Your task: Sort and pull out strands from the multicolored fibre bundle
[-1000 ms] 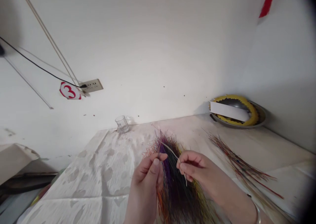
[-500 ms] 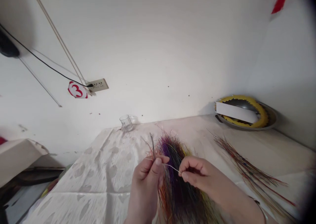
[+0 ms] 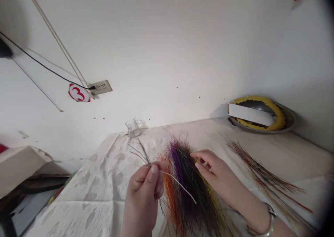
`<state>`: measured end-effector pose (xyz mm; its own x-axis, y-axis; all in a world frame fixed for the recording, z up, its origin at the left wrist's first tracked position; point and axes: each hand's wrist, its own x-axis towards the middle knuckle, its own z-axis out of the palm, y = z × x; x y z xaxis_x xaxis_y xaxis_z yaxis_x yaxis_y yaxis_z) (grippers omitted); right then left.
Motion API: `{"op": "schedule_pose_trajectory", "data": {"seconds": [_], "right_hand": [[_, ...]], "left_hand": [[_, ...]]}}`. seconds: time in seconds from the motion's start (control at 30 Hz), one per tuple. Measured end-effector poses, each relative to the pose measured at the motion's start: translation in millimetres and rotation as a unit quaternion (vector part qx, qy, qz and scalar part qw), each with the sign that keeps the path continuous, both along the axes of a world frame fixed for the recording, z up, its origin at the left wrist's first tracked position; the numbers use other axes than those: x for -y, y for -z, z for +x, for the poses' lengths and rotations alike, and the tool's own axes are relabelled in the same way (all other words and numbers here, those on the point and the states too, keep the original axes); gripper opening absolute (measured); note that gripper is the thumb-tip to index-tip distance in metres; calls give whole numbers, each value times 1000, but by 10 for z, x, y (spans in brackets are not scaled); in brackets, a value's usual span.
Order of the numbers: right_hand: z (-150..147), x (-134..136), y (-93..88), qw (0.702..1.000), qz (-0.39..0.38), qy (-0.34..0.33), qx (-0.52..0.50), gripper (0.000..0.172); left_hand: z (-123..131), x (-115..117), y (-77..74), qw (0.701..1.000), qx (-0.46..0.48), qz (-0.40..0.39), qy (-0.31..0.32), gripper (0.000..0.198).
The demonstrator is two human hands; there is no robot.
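While I can't make out exactly how many there are, the left hand (image 3: 143, 195) has its grip clamped on a few thin wiry strands (image 3: 144, 151), pinched between thumb and fingers with the tips fanning toward the far side. One pale strand (image 3: 180, 184) curves out to the right across a big bundle of dyed fibres (image 3: 188, 188). The bundle is black, purple, orange and yellow, lying between the hands on a white patterned cloth (image 3: 86, 195), and the bottom of the frame cuts off its near end. The right hand (image 3: 214, 174) has its grip apart, fingers loose at the bundle's right edge, holding nothing I can see, though it's hard to say if the fingertips touch it. Further right on the table (image 3: 287, 153) there's a looser spread of thin strands (image 3: 263, 178), and far right sits a metal tray (image 3: 287, 120) with a yellow ring (image 3: 261, 101) and a white card (image 3: 250, 114). A small glass cup (image 3: 132, 128) stands at the far edge, and the right wrist wears a bangle (image 3: 268, 223).
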<state>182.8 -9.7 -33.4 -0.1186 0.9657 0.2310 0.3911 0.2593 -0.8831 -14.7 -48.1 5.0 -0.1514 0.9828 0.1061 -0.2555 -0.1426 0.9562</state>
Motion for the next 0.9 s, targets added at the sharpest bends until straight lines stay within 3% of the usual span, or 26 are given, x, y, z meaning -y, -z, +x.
{"op": "schedule_pose_trajectory", "data": {"seconds": [0.07, 0.17, 0.23, 0.3, 0.4, 0.53, 0.73, 0.9], "right_hand": [[9, 100, -73, 1000, 1, -10, -25, 25], [4, 300, -219, 990, -58, -97, -83, 27], [-33, 395, -292, 976, -104, -155, -112, 22], [-87, 429, -324, 968, -129, -171, -127, 15], [-150, 409, -307, 977, -109, -139, -116, 13], [-153, 380, -257, 986, -59, -125, -93, 20], [-69, 309, -239, 996, -15, -56, -62, 21], [-36, 237, -226, 999, 1, -20, -45, 23]], "left_hand": [[58, 19, 37, 998, -67, 1, 20, 27], [191, 44, 46, 988, -149, 30, 33, 22], [281, 52, 19, 983, -164, 58, 58, 20], [346, 52, -16, 980, -158, 82, 90, 21], [376, 44, -42, 977, -156, 96, 108, 25], [322, 49, 8, 982, -160, 75, 63, 12], [244, 63, 94, 998, -30, -49, 39, 42], [262, 55, 102, 992, -52, -37, 112, 37]]}}
